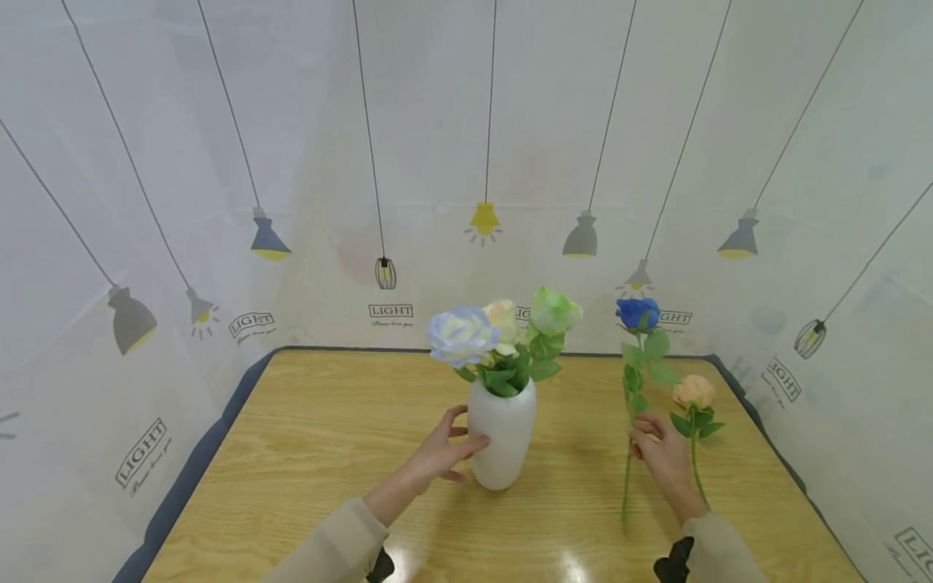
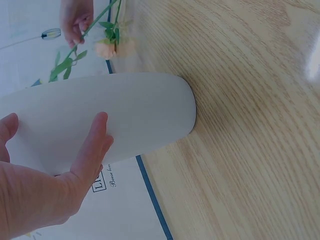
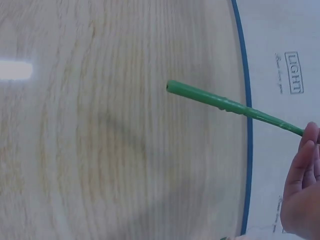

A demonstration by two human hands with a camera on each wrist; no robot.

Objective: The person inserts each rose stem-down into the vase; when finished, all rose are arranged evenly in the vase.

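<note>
A white vase [image 1: 503, 437] stands on the wooden table with a pale blue rose [image 1: 463, 335], a cream rose [image 1: 503, 324] and a pale green rose [image 1: 554, 311] in it. My left hand [image 1: 440, 449] holds the vase's left side, thumb and fingers spread around its body; the left wrist view shows fingertips [image 2: 101, 119] against the white wall. Between thumb and fingers, my right hand [image 1: 659, 449] pinches the stem of a dark blue rose [image 1: 638, 314], upright, bloom at the top. Its green stem end [image 3: 200, 95] points down over the table, casting a shadow.
A peach rose [image 1: 694, 392] with a green stem lies on the table just right of my right hand. The wooden table [image 1: 306, 453] has a dark blue edge and meets a pale backdrop [image 1: 423, 146] printed with hanging lamps behind and at both sides.
</note>
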